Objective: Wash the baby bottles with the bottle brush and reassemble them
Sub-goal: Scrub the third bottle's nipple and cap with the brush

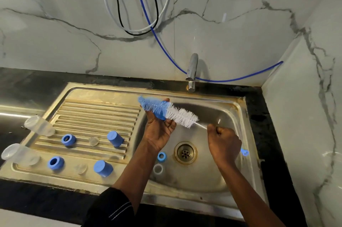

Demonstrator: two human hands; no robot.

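**Brush against blue part over the sink basin**

Steel sink [238, 108] set in a dark table [259, 121]. Two clear bottles [39, 125] lie at the drainboard's [96, 113] left edge. Bottle brush [177, 113] is above the basin, bristles against a blue part [160, 115]. Left hand [159, 130] grip is curled round that part. Right hand [224, 143] grip is closed tight on the brush handle. Blue caps [115, 138], blue rings [68, 140] and clear nipples [94, 141] sit on the drainboard. Small blue ring [162, 157] and clear ring [158, 169] lie in the basin, near the drain [185, 152].

A black sleeve [111, 206] is worn on the left arm [133, 167]. It is marked with fine lines of white stitching [118, 212].
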